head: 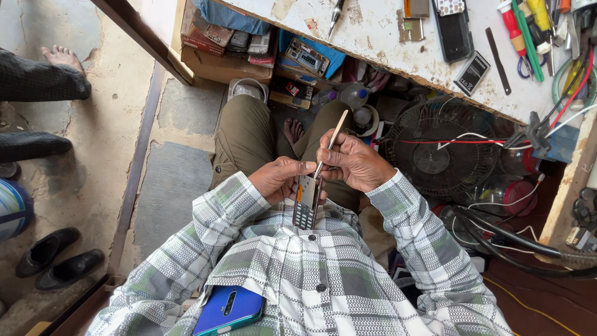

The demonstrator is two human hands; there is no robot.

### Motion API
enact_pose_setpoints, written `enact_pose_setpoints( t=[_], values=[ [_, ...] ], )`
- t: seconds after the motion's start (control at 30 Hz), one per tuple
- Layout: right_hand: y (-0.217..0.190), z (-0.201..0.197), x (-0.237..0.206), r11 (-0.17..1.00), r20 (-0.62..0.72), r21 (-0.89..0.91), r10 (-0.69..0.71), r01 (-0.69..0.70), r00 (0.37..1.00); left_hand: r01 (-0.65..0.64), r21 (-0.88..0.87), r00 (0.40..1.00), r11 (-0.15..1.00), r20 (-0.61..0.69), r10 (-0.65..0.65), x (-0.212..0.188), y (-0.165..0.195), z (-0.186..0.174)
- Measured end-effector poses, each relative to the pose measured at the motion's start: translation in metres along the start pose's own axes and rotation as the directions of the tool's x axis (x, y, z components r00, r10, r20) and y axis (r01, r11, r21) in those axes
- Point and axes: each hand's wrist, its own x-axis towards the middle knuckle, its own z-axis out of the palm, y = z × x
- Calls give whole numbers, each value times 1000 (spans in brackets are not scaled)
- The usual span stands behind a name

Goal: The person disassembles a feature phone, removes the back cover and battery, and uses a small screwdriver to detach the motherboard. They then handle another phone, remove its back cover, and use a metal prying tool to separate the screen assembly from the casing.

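Observation:
My left hand (pixel 281 179) grips a small keypad phone (pixel 306 200) held upright over my lap, its keypad end pointing down toward my shirt. My right hand (pixel 356 162) pinches a thin tool with a pale wooden handle (pixel 332 138), and its metal tip rests on the phone's upper edge. Both hands meet above my olive trousers (pixel 245 134). A blue smartphone (pixel 229 309) sticks out of my checked shirt's pocket.
A worn white workbench (pixel 385 37) above holds a black phone (pixel 453 28), a battery (pixel 472 73), screwdrivers (pixel 521 34) and wires. Under it sit a black fan (pixel 438 152), boxes and bottles. Another person's bare foot (pixel 62 57) and black shoes (pixel 59 258) are on the floor at left.

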Motion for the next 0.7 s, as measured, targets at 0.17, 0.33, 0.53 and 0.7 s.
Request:
enact_pose_setpoints(
  t=[0.17,0.33,0.53,0.7],
  values=[
    [-1,2,-3,1000,-2,-25,-16,16,1000,43,-9,999,999,-21,-43,-2,5,4],
    [-2,8,-4,995,-35,-80,-65,62,997,40,-67,999,997,1,-40,-5,7,6],
    [-6,24,-10,964,-90,-220,-172,149,981,49,-136,999,990,26,-46,-8,4,11],
    [-10,37,-18,894,-51,-356,-311,274,949,41,-146,999,988,25,-38,-7,0,16]
  ],
)
